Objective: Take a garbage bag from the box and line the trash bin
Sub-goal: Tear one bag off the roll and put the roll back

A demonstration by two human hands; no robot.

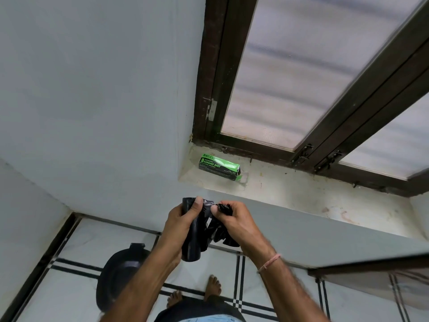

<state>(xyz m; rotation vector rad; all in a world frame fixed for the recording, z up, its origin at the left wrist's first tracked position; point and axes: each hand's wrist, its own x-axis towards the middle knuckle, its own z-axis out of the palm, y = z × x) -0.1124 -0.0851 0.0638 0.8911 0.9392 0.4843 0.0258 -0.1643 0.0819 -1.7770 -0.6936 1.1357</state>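
Here, centre frame: your left hand (183, 219), grip curled round the black garbage bag roll (190, 251); your right hand (239, 223), grip pinching its loose crumpled end. Green box (219, 167): on the window sill (301, 196), above centre. Black trash bin (120, 273): on the floor, lower left.

Dark window frame (209, 89), frosted panes (290, 73), two latches (304, 153) on lower rail, hinge (212, 110) at left. Stained sill (301, 194) below. Grey wall (92, 89). White floor (88, 240) tiles were black-striped.
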